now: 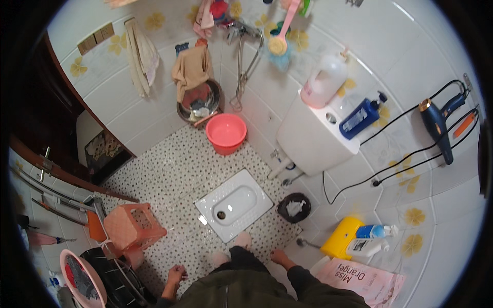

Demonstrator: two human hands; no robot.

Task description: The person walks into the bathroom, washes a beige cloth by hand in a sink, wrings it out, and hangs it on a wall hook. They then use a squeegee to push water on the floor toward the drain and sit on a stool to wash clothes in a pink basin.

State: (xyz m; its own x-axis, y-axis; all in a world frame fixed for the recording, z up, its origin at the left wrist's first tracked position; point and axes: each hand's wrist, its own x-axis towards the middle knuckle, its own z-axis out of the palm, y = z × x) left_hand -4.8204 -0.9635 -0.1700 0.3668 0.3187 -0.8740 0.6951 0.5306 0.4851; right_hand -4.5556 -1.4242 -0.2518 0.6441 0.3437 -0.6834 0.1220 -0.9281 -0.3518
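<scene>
My left hand (pixel 177 275) hangs low at the lower middle, its fingers loosely bent and nothing seen in it. It is nearest the pink plastic stool (pixel 134 226) on the left and touches nothing. My right hand (pixel 280 257) hangs beside my leg, fingers loose, also with nothing visible in it. Ahead of my feet lies a white squat toilet (pixel 237 204) set in the speckled floor. A dark waste bin (pixel 303 211) with white paper in it stands right of the toilet, beyond my right hand.
A white cistern (pixel 308 138) carries a large pump bottle (pixel 324 81) and a blue bottle (pixel 360 119). Red basins (pixel 226 134) stand near the far corner beside a metal basin (pixel 215 92). A hair dryer (pixel 436 128) hangs right, its cord looping. A brown door (pixel 56 102) stands left.
</scene>
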